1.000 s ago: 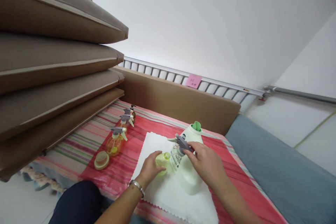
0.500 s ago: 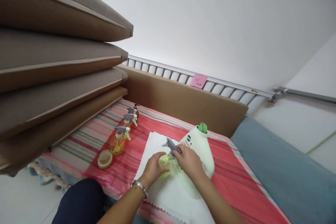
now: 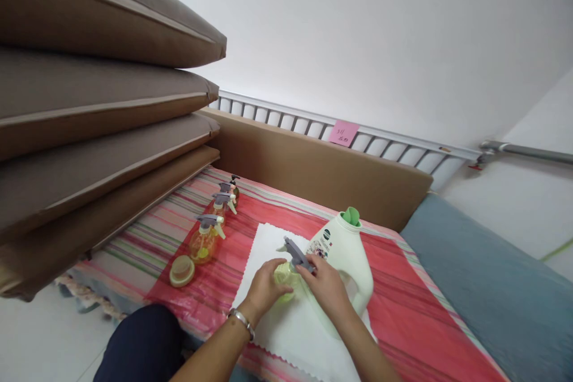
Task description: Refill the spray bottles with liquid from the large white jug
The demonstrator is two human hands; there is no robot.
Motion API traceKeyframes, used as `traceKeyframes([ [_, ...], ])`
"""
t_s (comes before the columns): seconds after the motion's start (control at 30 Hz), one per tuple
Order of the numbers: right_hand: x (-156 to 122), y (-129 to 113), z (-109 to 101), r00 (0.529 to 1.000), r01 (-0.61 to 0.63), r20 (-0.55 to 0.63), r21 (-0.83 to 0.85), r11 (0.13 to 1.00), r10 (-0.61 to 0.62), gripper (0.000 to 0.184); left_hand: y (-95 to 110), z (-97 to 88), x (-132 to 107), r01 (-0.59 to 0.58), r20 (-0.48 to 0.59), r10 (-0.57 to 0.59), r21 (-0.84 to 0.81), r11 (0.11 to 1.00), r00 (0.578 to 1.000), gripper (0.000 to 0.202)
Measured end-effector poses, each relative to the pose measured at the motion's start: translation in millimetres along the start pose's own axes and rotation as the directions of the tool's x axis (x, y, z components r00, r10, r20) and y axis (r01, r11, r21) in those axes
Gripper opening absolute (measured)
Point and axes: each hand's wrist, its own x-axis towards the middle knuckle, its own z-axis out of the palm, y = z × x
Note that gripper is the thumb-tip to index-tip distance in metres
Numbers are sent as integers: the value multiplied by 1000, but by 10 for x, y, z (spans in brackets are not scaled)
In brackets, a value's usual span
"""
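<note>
My left hand is wrapped round the yellow-green body of a small spray bottle, over a white scallop-edged cloth. My right hand grips the grey trigger head at the top of that bottle, its fingers closed on it. Just beyond my right hand stands a large pale green detergent jug, with a green spout showing at its mouth. The jug's lower part is partly hidden by my right hand and forearm.
At the left stand a spray bottle with yellow liquid, more bottles behind it, and a pale round cap. Red sheeting covers the striped cloth. Stacked brown cushions rise at left; a brown board leans along the radiator.
The view has shifted slightly, so most things sit a little further right. Both hands keep their hold on the bottle; its trigger head is tilted slightly differently.
</note>
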Motion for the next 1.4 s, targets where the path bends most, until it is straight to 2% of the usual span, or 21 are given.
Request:
traceKeyframes([
  [0.23, -32, 174, 119, 1000, 7, -15, 275, 961, -3, 49, 19, -10, 1, 1, 25, -1, 11, 1000, 1000, 62],
  [0.5, 32, 203, 312, 999, -14, -33, 482, 876, 34, 36, 46, -31, 8, 3, 35, -4, 24, 1000, 999, 62],
  [0.7, 19, 282, 405, 999, 3, -38, 586, 810, 24, 37, 59, -20, 16, 14, 33, -15, 19, 1000, 999, 61],
  [0.93, -14, 278, 433, 998, 36, -69, 563, 825, 3, 28, 59, -12, 13, 23, 20, -23, 4, 1000, 1000, 61],
  [1.17, -64, 198, 451, 988, 9, -141, 475, 880, 66, 27, 54, -16, -3, 38, 14, -38, -4, 999, 999, 61],
  [1.4, -70, 161, 408, 993, 40, -117, 473, 880, 18, 36, 53, -43, 3, 33, 15, -33, -10, 999, 999, 61],
])
